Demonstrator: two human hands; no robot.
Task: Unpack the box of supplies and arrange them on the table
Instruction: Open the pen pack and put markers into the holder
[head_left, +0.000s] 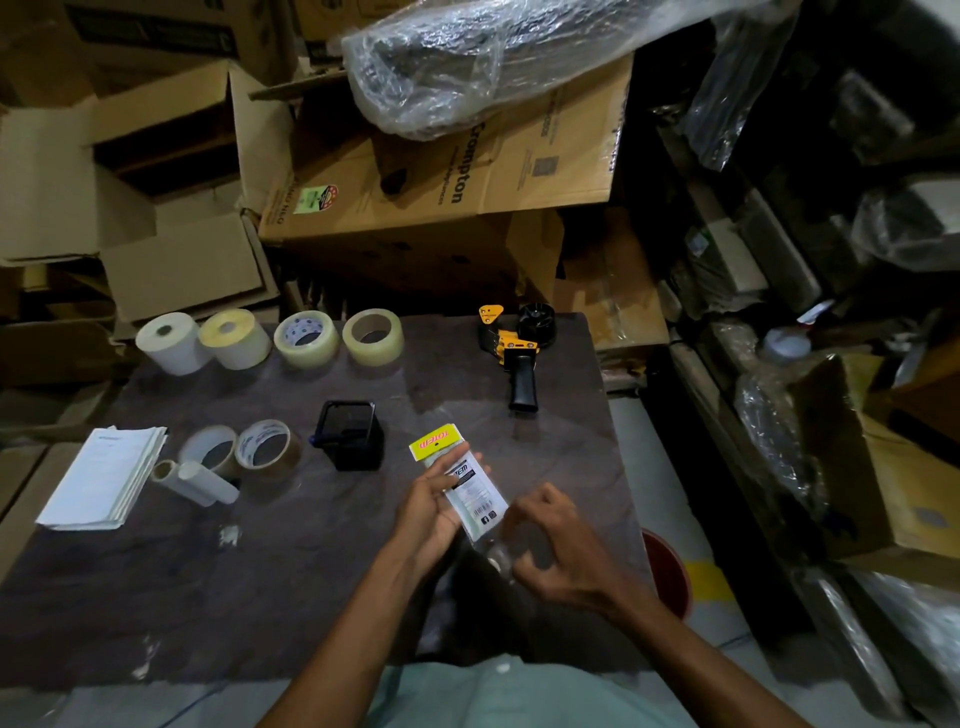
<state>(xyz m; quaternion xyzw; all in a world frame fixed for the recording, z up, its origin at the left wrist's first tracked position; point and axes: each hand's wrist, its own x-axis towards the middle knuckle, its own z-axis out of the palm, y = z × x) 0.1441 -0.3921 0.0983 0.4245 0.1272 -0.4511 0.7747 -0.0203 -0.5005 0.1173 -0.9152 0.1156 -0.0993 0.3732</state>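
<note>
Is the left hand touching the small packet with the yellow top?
Touching. The head view shows the left hand under the packet, its fingers lying against the packet's left edge and back.

On the table (156, 597), four rolls line the far edge: two paper rolls (202, 340) at left, two tape rolls (337, 338) to their right. Farther right along that edge lies the tape gun (514, 348). A nearer row runs from the stack of papers (104, 480) at left, past small tubes (195, 480) and two more tapes (244, 449), to a box (350, 434). A packet (467, 486) sits between both hands, near and right of centre. Cartons (415, 208) pile up behind the table
</note>
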